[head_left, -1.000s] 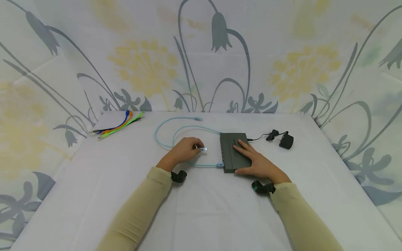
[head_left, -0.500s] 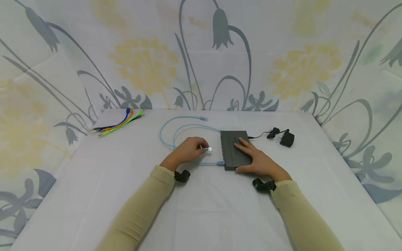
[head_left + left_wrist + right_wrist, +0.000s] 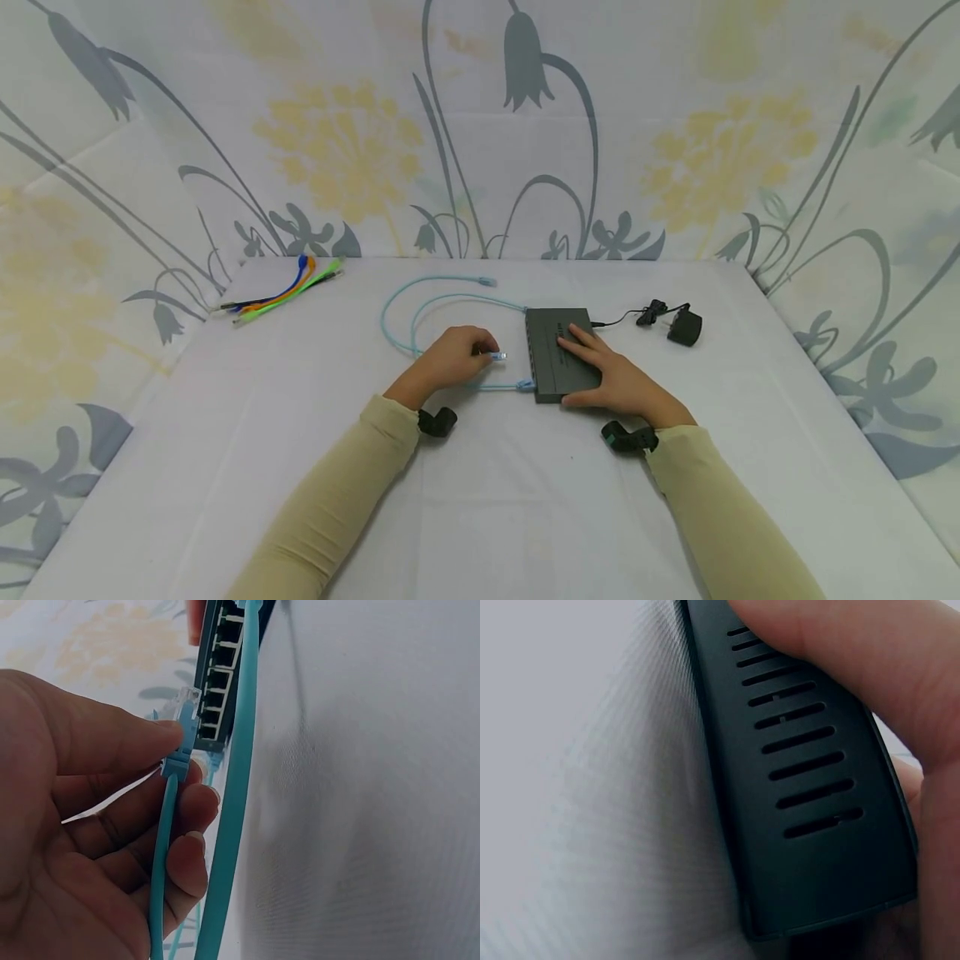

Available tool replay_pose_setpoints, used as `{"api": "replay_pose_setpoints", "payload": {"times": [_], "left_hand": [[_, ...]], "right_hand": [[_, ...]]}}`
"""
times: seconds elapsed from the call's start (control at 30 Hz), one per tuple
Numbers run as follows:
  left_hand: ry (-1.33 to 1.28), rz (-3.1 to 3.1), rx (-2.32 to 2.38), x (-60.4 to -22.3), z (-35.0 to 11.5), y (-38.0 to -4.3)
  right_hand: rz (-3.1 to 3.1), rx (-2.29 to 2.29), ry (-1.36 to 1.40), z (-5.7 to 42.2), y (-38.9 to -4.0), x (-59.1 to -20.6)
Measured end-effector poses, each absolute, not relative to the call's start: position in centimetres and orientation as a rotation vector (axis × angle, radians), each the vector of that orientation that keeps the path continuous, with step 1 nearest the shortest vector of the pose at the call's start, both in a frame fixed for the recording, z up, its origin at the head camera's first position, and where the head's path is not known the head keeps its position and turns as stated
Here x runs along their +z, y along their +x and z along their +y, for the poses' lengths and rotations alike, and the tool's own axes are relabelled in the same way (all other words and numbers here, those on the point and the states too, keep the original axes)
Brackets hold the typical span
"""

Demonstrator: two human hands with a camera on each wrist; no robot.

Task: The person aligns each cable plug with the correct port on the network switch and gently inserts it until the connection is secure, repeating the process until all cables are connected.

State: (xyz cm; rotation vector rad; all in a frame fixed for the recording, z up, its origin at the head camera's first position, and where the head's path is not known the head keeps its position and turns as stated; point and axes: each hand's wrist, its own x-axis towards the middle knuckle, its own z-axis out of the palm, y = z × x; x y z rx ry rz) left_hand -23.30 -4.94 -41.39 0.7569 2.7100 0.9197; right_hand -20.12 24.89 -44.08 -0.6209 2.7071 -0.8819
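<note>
My left hand (image 3: 456, 354) pinches the clear-tipped plug (image 3: 184, 724) of a light blue Ethernet cable (image 3: 161, 862) between thumb and fingers. In the left wrist view the plug is beside the row of ports (image 3: 220, 690) on a dark network switch (image 3: 551, 362), its tip pointing up and away. My right hand (image 3: 615, 379) rests on the switch, fingers spread over its top and thumb along its near, slotted side (image 3: 802, 750). A second blue plug (image 3: 525, 385) sits in a port at the switch's near corner. At the far corner another blue cable end (image 3: 521, 308) meets the switch.
Another loose blue plug (image 3: 486, 282) lies behind my left hand. A black power adapter (image 3: 684, 327) with a bundled cord (image 3: 652, 312) connects to the switch's right side. Several coloured short cables (image 3: 288, 292) lie at the back left of the white-covered table (image 3: 495, 517).
My left hand has moved slightly right with the pinched plug, closer to the switch, and now stays nearly still. The loose plug at the back shifted right too. My right hand keeps its place.
</note>
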Motion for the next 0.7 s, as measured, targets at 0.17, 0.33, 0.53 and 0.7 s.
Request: {"api": "replay_pose_setpoints", "payload": {"times": [0.17, 0.33, 0.53, 0.7], "left_hand": [[0.737, 2.688, 0.945, -41.3, -4.6, -23.0], [0.744, 2.684, 0.961, -41.4, -4.2, -22.8], [0.743, 2.678, 0.975, -41.6, -3.7, -22.5], [0.76, 2.694, 0.972, -41.5, -3.5, -22.1]], "right_hand": [[2.703, -0.882, -0.617, 24.8, -20.0, -44.0], [2.706, -0.893, -0.609, 24.8, -20.1, -44.0], [2.704, -0.897, -0.617, 24.8, -20.1, -44.1], [2.713, -0.898, -0.627, 24.8, -20.1, -44.2]]}}
